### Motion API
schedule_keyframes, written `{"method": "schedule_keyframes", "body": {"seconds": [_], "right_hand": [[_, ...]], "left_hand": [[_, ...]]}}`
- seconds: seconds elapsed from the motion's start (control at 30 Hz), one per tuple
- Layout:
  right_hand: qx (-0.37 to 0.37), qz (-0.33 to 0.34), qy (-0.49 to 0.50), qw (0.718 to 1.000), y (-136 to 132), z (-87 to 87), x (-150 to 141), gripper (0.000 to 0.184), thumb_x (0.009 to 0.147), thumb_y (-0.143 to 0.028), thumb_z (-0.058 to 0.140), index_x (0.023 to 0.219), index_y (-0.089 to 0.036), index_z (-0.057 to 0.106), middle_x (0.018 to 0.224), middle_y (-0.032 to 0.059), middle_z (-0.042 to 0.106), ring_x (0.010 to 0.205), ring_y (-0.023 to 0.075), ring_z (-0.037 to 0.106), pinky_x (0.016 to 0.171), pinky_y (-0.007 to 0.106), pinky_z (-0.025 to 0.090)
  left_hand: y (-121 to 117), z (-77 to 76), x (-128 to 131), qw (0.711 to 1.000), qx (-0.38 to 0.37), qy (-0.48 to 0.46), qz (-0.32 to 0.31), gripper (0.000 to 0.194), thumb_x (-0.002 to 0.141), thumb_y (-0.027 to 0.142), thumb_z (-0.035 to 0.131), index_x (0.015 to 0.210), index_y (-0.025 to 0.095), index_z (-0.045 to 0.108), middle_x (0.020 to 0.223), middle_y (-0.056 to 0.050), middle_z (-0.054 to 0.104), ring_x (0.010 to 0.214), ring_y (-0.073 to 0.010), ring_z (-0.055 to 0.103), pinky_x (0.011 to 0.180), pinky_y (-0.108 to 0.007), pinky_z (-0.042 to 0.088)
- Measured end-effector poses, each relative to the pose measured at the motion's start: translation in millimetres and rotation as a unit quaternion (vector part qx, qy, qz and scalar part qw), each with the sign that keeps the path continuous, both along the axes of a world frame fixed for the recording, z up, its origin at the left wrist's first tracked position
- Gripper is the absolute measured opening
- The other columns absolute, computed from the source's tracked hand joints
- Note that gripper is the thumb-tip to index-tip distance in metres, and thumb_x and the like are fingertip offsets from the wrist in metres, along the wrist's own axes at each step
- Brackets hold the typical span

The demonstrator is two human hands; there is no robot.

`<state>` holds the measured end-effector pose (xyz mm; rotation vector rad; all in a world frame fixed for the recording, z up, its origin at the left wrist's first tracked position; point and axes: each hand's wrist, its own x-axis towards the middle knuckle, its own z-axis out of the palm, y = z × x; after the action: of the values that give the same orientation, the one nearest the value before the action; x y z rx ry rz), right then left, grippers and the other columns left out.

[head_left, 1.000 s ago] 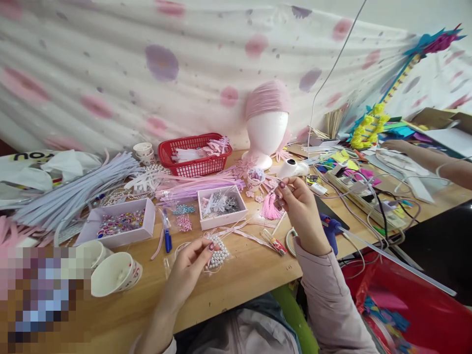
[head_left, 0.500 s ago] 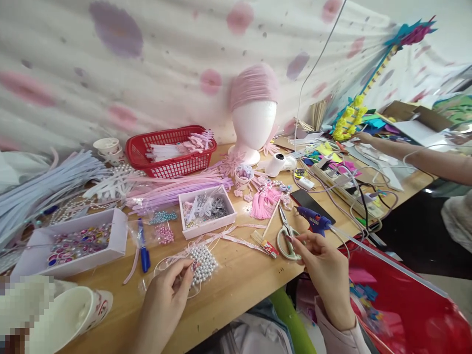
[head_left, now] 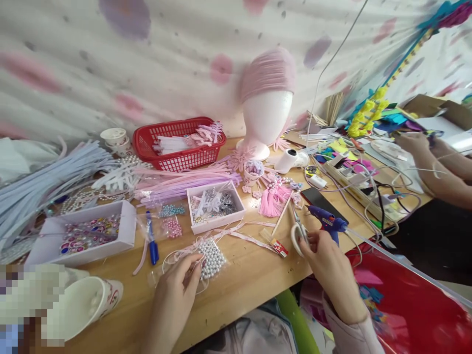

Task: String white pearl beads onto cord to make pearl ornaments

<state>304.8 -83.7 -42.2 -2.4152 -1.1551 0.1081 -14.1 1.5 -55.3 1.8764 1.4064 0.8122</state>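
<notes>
My left hand (head_left: 180, 280) is closed in a pinch at the front of the table, its fingertips on a thin white cord (head_left: 207, 285). Right beside those fingers lies a clear bag of silvery pearl beads (head_left: 214, 260). My right hand (head_left: 328, 260) has its fingers closed on the pale handle of a pair of scissors (head_left: 296, 235). The blades point away from me, and part of the handle is hidden by the fingers. Close by are a blue glue gun (head_left: 327, 220), a small brush with a red label (head_left: 275, 243) and a pink tassel (head_left: 273, 200).
A foam head in a pink wrap (head_left: 267, 108) stands at the back beside a red basket (head_left: 177, 160). Bead boxes, including a white box (head_left: 217, 221), and a paper cup (head_left: 84, 307) are left. Cables and a power strip (head_left: 357, 184) lie right, near a co-worker's hands (head_left: 416, 145).
My right hand has closed on the scissors, which have turned and narrowed. My left hand keeps its pinch. The view has shifted, and a second hand of the co-worker now shows.
</notes>
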Motion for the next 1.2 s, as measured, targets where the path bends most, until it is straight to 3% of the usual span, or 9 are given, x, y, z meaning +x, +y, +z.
{"method": "schedule_keyframes", "body": {"seconds": [0.13, 0.2, 0.27, 0.4, 0.57, 0.67, 0.83, 1.03, 1.2], "right_hand": [[0.098, -0.010, 0.188, 0.977, -25.5, 36.2, -7.2, 0.045, 0.079, -0.066, 0.064, 0.093, -0.024, 0.057, 0.086, 0.0124, 0.072, 0.072, 0.0305, 0.070, 0.063, 0.041, 0.057], [0.134, -0.001, 0.344, 0.929, -35.2, 54.1, -15.3, 0.049, 0.074, -0.062, 0.074, 0.107, -0.027, 0.063, 0.098, 0.0119, 0.075, 0.083, 0.0311, 0.072, 0.070, 0.040, 0.061], [0.115, 0.018, 0.517, 0.848, -39.2, 62.9, -25.8, 0.049, 0.071, -0.058, 0.081, 0.109, -0.029, 0.069, 0.098, 0.0103, 0.076, 0.083, 0.0303, 0.072, 0.072, 0.039, 0.061], [0.043, 0.086, 0.744, 0.661, -34.1, 45.4, -51.4, 0.047, 0.063, -0.044, 0.091, 0.104, -0.027, 0.076, 0.089, 0.0079, 0.072, 0.074, 0.0259, 0.070, 0.075, 0.041, 0.060], [-0.013, 0.196, 0.809, 0.554, -28.2, 4.9, -76.0, 0.061, 0.072, -0.057, 0.085, 0.125, -0.035, 0.065, 0.089, 0.0003, 0.064, 0.062, 0.0139, 0.060, 0.085, 0.043, 0.057], [-0.105, 0.282, 0.781, 0.547, -25.7, -4.1, -78.5, 0.069, 0.072, -0.064, 0.082, 0.129, -0.032, 0.058, 0.090, -0.0006, 0.059, 0.064, 0.0127, 0.058, 0.086, 0.044, 0.055], [-0.190, 0.381, 0.719, 0.549, -13.1, 3.1, -82.7, 0.077, 0.074, -0.073, 0.074, 0.131, -0.027, 0.051, 0.090, -0.0011, 0.054, 0.067, 0.0137, 0.060, 0.084, 0.042, 0.055], [-0.186, 0.445, 0.634, 0.605, -3.7, -0.1, -92.3, 0.069, 0.085, -0.078, 0.056, 0.129, -0.025, 0.052, 0.095, 0.0043, 0.053, 0.071, 0.0151, 0.060, 0.070, 0.031, 0.058], [-0.183, 0.475, 0.622, 0.595, -1.9, -16.0, -89.1, 0.067, 0.091, -0.076, 0.049, 0.130, -0.021, 0.051, 0.097, 0.0073, 0.057, 0.079, 0.0177, 0.064, 0.075, 0.034, 0.058]], "left_hand": [[-0.1, 3.9, -0.1, 0.998, -0.054, 0.014, 0.002, 0.027, 0.084, 0.035, 0.052, 0.093, 0.023, 0.075, 0.086, -0.008, 0.079, 0.078, -0.0273, 0.073, 0.073, -0.040, 0.059], [-0.3, 5.5, 0.2, 0.997, -0.078, 0.026, 0.005, 0.029, 0.083, 0.035, 0.052, 0.096, 0.021, 0.074, 0.080, -0.007, 0.076, 0.074, -0.0271, 0.071, 0.072, -0.040, 0.058], [-1.7, 6.4, 0.5, 0.995, -0.092, 0.031, 0.012, 0.031, 0.083, 0.034, 0.051, 0.100, 0.019, 0.073, 0.075, -0.006, 0.071, 0.067, -0.0247, 0.067, 0.071, -0.040, 0.057], [-9.7, 4.3, -0.1, 0.996, -0.080, 0.011, 0.025, 0.039, 0.081, 0.026, 0.050, 0.115, 0.017, 0.067, 0.089, -0.007, 0.069, 0.065, -0.0190, 0.063, 0.075, -0.039, 0.057], [-25.1, -7.3, -2.1, 0.994, -0.045, -0.075, 0.065, 0.038, 0.085, 0.023, 0.048, 0.121, 0.021, 0.061, 0.122, -0.013, 0.061, 0.080, -0.0171, 0.069, 0.080, -0.036, 0.060], [-30.1, -12.6, -1.8, 0.992, -0.024, -0.082, 0.095, 0.030, 0.088, 0.022, 0.047, 0.115, 0.022, 0.063, 0.119, -0.012, 0.063, 0.091, -0.0205, 0.069, 0.083, -0.039, 0.061], [-30.8, -12.7, -1.5, 0.988, -0.027, -0.093, 0.121, 0.026, 0.087, 0.024, 0.051, 0.108, 0.020, 0.065, 0.093, -0.007, 0.064, 0.087, -0.0227, 0.070, 0.082, -0.041, 0.061], [-28.3, -10.2, -2.3, 0.974, -0.056, -0.152, 0.160, 0.020, 0.086, 0.028, 0.057, 0.101, 0.021, 0.067, 0.090, -0.007, 0.070, 0.084, -0.0224, 0.073, 0.081, -0.038, 0.061], [-24.1, -9.1, -3.3, 0.951, -0.097, -0.223, 0.193, 0.017, 0.082, 0.032, 0.066, 0.094, 0.021, 0.064, 0.088, -0.007, 0.072, 0.084, -0.0223, 0.073, 0.083, -0.038, 0.061]]}}
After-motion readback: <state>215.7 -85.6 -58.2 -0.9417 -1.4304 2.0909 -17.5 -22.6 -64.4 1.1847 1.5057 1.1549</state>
